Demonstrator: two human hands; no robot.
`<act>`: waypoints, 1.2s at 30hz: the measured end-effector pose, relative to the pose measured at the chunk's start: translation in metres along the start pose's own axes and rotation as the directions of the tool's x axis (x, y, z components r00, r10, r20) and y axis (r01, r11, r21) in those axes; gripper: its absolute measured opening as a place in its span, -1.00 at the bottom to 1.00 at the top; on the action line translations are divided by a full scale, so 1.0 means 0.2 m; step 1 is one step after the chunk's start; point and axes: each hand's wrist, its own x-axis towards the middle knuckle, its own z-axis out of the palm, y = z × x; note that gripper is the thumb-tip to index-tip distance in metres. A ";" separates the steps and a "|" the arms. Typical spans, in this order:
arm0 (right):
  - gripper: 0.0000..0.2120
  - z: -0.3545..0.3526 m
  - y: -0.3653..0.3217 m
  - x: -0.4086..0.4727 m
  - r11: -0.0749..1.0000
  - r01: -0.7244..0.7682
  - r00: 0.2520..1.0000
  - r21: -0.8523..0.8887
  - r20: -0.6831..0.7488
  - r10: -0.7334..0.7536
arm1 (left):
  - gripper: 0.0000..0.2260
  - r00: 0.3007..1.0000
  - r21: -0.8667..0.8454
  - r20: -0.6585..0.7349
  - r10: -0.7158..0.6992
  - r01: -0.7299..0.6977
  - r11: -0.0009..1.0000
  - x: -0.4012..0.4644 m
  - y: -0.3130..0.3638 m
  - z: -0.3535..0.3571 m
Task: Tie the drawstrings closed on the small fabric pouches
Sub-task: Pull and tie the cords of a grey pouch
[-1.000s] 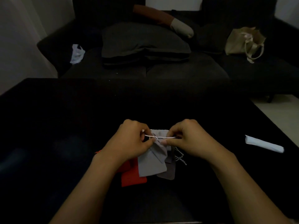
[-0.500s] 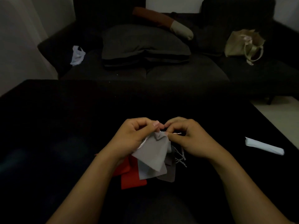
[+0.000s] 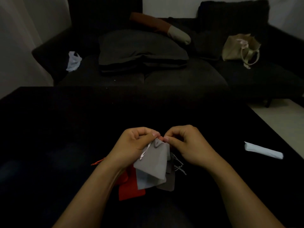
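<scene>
A light grey fabric pouch (image 3: pixel 154 162) hangs lifted above the black table, its gathered mouth pinched between both hands. My left hand (image 3: pixel 134 145) grips the mouth from the left, and a pale drawstring (image 3: pixel 144 152) trails down beside it. My right hand (image 3: pixel 185 145) pinches the mouth and string from the right. Beneath lie a red pouch (image 3: pixel 130 190), a paler grey pouch (image 3: pixel 144 180) and a darker grey pouch (image 3: pixel 169 181) with loose strings (image 3: pixel 179 167).
A rolled white item (image 3: pixel 263 150) lies on the black table (image 3: pixel 65 145) to the right. Behind the table stands a dark sofa (image 3: pixel 181 76) with cushions, a beige tote bag (image 3: pixel 240 48) and a white plastic bag (image 3: pixel 73 61).
The string was stretched between my hands a second ago; both hands have since come together at the pouch's mouth, and the grey pouch now hangs lifted and tilted.
</scene>
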 end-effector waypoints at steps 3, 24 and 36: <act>-0.83 0.01 -0.02 0.00 0.999 0.010 1.000 -0.036 0.012 -0.010 | -0.86 0.998 -0.041 -0.060 -0.002 0.000 0.999 -0.01 0.01 0.01; -0.96 -0.06 -0.09 -0.04 0.934 0.134 0.988 0.331 0.034 -0.154 | -0.89 0.993 -0.098 0.111 0.032 -0.021 0.995 -0.05 0.06 -0.03; -0.75 0.03 -0.16 -0.02 0.751 -0.155 0.985 0.642 0.160 0.067 | -0.87 0.982 -0.404 0.172 -0.076 0.141 0.904 -0.05 0.08 0.00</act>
